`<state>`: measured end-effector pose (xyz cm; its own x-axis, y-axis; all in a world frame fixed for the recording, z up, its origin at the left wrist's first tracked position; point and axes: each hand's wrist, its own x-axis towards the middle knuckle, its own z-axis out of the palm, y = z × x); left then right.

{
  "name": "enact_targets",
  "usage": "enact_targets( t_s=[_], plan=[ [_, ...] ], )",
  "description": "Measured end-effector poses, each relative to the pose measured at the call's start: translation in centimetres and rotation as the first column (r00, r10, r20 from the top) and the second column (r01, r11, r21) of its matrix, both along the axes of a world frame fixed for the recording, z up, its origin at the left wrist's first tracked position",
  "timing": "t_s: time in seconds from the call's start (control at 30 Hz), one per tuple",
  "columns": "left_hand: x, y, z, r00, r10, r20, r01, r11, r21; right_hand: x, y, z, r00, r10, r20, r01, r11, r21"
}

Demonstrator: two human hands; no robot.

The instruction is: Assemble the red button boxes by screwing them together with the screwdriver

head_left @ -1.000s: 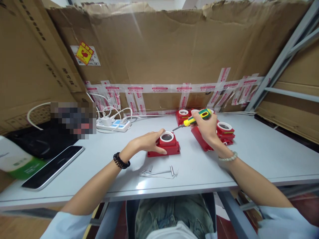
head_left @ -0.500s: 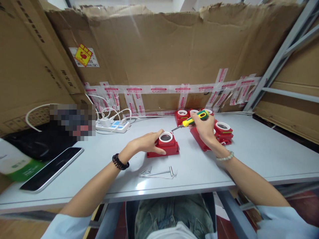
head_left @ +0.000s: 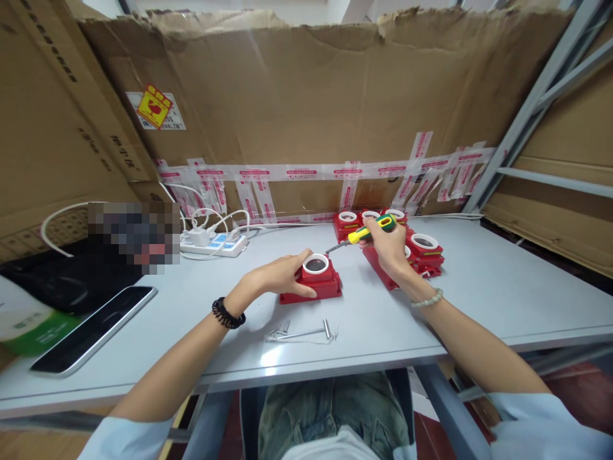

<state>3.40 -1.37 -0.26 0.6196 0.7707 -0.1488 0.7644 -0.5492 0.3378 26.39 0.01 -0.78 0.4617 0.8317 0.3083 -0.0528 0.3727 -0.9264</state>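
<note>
A red box-shaped device [head_left: 322, 287] with a white ring around a dark round window lies on the table in front of me. My left hand [head_left: 283, 275] grips its left side, thumb along the front face. In my right hand [head_left: 389, 246] is a screwdriver [head_left: 359, 235] with a yellow and green handle, held nearly level. Its metal shaft points left, and the tip is at the back right corner of the red device; whether it touches a screw is too small to tell. Nearer to me lie a metal T-shaped rod [head_left: 309, 332] and a few small screws [head_left: 281, 329].
More red devices [head_left: 425, 255] stand close together behind and beside my right hand. A power strip [head_left: 215, 245] with white cables is at the back left. A phone [head_left: 96, 329], a black bag [head_left: 62, 275] and a green-white package [head_left: 29, 319] lie left. Cardboard [head_left: 297, 96] walls the back.
The whole view has shifted slightly, so things appear a little further left. Both hands keep their hold, and the screwdriver stays at the same corner of the device.
</note>
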Motion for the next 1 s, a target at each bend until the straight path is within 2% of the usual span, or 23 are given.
enact_targets(
  t_s=[0.7, 1.0],
  plan=[
    [-0.1, 0.0, 0.1, 1.0, -0.013, 0.003, 0.013, 1.0, -0.001, -0.1, -0.4, 0.7, 0.994, 0.025, -0.107, -0.032, 0.998, -0.056],
    [-1.5, -0.5, 0.1, 1.0, -0.011, 0.014, 0.011, 1.0, -0.011, -0.9, -0.6, 0.1, 0.982, 0.071, -0.177, -0.084, 0.994, -0.067]
  ],
)
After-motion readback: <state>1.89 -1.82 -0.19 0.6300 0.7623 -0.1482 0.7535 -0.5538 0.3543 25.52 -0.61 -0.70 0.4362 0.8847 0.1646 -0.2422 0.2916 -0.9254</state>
